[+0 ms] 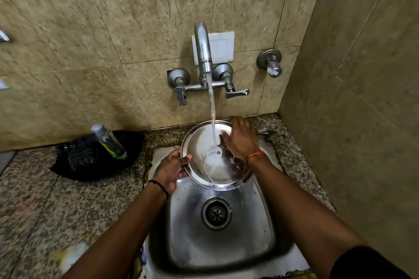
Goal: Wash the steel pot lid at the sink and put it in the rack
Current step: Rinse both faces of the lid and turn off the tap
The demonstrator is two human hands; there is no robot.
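Black tray sits on the counter at the sink's ten o'clock, with a bottle leaning in it; leave both alone.

Your left hand holds the lid at its eight o'clock edge, thumb hooked over the rim and fingers curled behind. The lid is tilted up over the back of the sink, hollow face toward you, and the stream from the tap strikes it near the middle and sheets off at six o'clock.

Your right hand lies on the lid's face at about two o'clock, fingers nearly straight and spread, pressing or rubbing without gripping anything.

Expect thin, stiff steel here: light, unlikely to bend under your palm, and tough enough to survive a knock. Wet, though, it will probably be slick, and the rim may feel sharp. Pinch the edge firmly as your left hand does now, or take the knob; it is hidden from this view, so I cannot tell where it sits. Carry it with two hands or a full-rim pinch.

No rack shows in this view.
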